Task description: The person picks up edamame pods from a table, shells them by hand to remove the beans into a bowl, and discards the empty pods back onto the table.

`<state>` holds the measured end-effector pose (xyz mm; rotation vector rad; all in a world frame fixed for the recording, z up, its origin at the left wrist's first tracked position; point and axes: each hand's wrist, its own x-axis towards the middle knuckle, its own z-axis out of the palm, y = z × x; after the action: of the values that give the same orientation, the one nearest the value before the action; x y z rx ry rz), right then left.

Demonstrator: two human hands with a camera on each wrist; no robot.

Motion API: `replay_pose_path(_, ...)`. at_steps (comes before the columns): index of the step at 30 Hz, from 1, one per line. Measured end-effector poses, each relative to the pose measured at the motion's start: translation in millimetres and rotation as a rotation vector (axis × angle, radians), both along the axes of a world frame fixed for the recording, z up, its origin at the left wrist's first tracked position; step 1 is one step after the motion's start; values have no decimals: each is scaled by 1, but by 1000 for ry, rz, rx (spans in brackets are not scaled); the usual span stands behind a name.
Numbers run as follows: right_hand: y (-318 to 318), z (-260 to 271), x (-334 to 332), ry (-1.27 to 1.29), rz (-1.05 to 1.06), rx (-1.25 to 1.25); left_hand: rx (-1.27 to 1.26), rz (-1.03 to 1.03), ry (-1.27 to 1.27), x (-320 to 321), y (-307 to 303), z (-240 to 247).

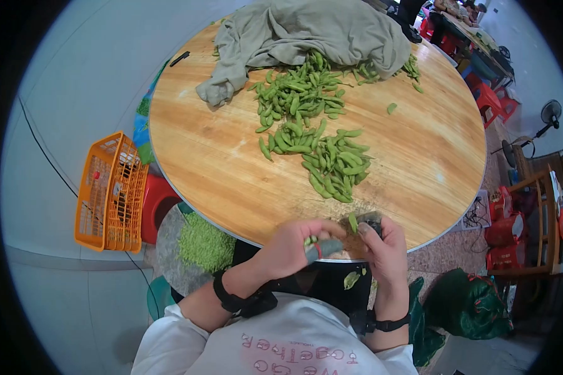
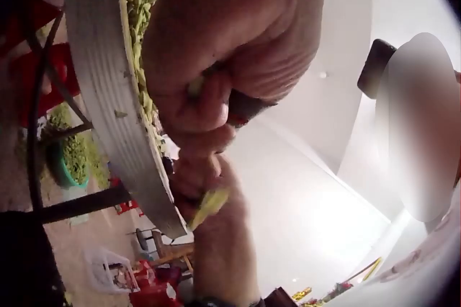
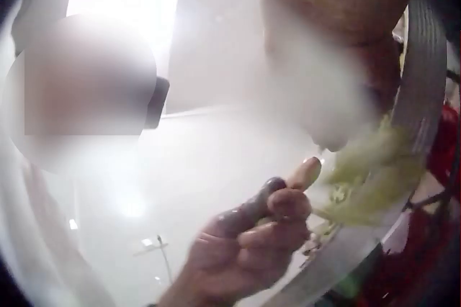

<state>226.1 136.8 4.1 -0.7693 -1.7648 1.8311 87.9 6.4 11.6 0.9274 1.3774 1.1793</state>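
Both hands work close together at the table's near edge. My left hand (image 1: 289, 245) is curled, with some green edamame beans (image 1: 310, 240) showing between fingers and palm. A grey cover with a red band sits on its thumb (image 1: 324, 250). A green edamame pod (image 1: 353, 222) stands between the thumb and fingers of my right hand (image 1: 389, 251), which wears a dark cover too. Below it, an empty pod shell (image 1: 351, 280) is in the air; in the left wrist view the yellow-green shell (image 2: 209, 206) overlaps the right hand. The right wrist view is hazy.
Edamame pods (image 1: 338, 162) lie heaped on the round wooden table (image 1: 213, 162), partly under a grey-green cloth (image 1: 306, 31). A container of shelled beans (image 1: 206, 240) stands low at the left, near an orange basket (image 1: 109, 194). A dark green sack (image 1: 469, 303) lies at the right.
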Motion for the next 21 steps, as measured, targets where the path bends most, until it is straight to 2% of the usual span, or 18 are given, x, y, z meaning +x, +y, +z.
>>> replay_pose_path(1, -4, 11, 1, 25, 58, -476, 95, 168, 18, 1, 3, -4)
replay_pose_path(3, -12, 13, -1, 66, 96, -567, 190, 213, -10, 4, 8, -16)
replay_pose_path(5, -15, 11, -4, 121, 184, -684, 228, 316, -447, 8, 10, -22)
replay_pose_path(6, -17, 13, -4, 91, 230, -613, 232, 324, -448, 6, 8, -22)
replay_pose_path(8, -22, 12, -3, 81, 253, -572, 291, 312, -674, 2, 5, -23)
replay_pose_path(12, -28, 17, -4, 79, 298, -482, 251, 381, -698, -1, 2, -19)
replay_pose_path(15, -27, 14, -4, 58, 325, -484, 261, 439, -623, 1, 4, -17)
replay_pose_path(19, -29, 11, -7, 20, 274, -430, 262, 365, -437, 2, 3, -16)
replay_pose_path(21, -28, 12, -7, 72, 283, -679, 282, 324, -390, -2, 1, -14)
